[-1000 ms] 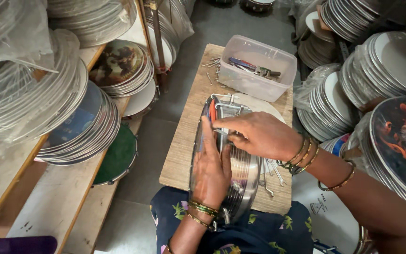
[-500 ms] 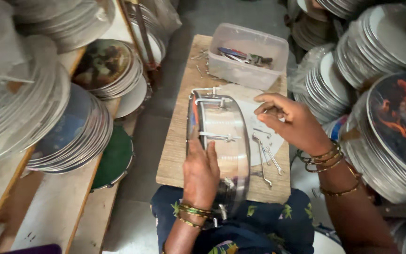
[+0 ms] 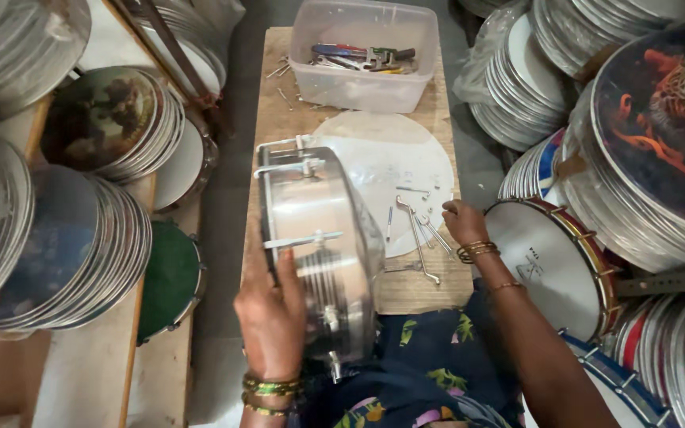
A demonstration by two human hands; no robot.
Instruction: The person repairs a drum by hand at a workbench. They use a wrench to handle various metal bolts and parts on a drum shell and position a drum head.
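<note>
My left hand [image 3: 269, 311] grips the rim of a shiny metal drum shell [image 3: 319, 238] fitted with tension rods, held on edge over the near end of a wooden board [image 3: 279, 127]. My right hand [image 3: 463, 223] rests at the right side of the board, fingers down among loose metal hooks and rods [image 3: 418, 230] beside a white round drum skin [image 3: 390, 174] lying flat. Whether the fingers hold one of the hooks is hidden.
A clear plastic tub [image 3: 365, 55] of pliers and tools stands at the board's far end. Stacks of drum frames and printed skins [image 3: 65, 238] line the left shelves; more stacks [image 3: 644, 119] and a white-headed drum [image 3: 549, 261] crowd the right.
My right hand left the drum shell and moved right and down to the loose hooks on the board. The left hand keeps holding the shell, which now stands more on edge.
</note>
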